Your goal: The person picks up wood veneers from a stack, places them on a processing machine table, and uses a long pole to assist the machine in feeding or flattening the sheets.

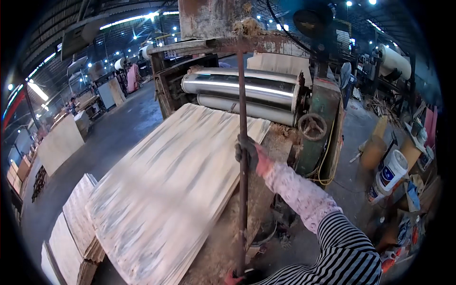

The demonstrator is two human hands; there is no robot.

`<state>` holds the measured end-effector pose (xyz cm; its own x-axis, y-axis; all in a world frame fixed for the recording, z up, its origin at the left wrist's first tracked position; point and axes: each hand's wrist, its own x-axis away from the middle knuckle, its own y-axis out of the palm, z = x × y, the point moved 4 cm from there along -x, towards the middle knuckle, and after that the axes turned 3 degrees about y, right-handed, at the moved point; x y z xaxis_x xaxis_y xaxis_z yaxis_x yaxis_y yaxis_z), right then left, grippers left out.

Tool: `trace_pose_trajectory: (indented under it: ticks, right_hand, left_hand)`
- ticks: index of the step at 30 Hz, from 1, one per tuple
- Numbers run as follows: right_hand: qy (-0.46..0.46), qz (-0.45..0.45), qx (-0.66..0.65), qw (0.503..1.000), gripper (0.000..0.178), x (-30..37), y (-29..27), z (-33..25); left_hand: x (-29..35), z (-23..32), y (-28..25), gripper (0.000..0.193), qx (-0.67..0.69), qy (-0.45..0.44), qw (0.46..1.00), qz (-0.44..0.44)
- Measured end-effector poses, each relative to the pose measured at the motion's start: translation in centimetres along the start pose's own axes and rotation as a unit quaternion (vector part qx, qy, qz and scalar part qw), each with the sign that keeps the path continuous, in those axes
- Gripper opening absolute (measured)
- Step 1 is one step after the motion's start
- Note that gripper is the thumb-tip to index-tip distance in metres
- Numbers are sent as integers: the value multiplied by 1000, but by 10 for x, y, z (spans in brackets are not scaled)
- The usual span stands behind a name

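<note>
My right hand [250, 155], in a dark glove, is closed around an upright rusty iron rod [242, 95] that runs from the machine's top bar down to the floor. Its forearm wears a pale flowered sleeve cover over a striped shirt. At the rod's foot, on the lower edge of the picture, a small pink part of my left hand [231, 278] shows; its grip is hidden. Left of the rod, a large pale veneer sheet [161, 190] lies on the feed table. Its far end reaches the shiny steel rollers [242, 88].
A green machine side with a handwheel [312, 126] stands right of the rod. Veneer stacks [71, 228] lie low at the left, with a big board [59, 142] farther back. A white bucket [392, 171] and clutter crowd the floor at the right. A grey aisle [123, 128] runs back left.
</note>
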<state>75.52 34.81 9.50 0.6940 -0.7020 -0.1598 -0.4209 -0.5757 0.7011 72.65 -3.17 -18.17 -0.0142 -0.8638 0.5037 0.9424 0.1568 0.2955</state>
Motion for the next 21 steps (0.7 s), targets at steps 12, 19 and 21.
trace_pose_trajectory:
  ticks: [12,19,21]
  right_hand:
    - [-67,-27,-7,997,31,-52,-30,-50]
    - [-89,-105,75,988,15,-173,-114,-168]
    - [-87,-162,75,980,17,-188,-98,-172]
  left_hand:
    - [-69,-6,-21,40,-185,13,979,91]
    - [-108,207,67,47,-97,286,947,106]
    - [-134,226,65,54,-92,224,961,130]
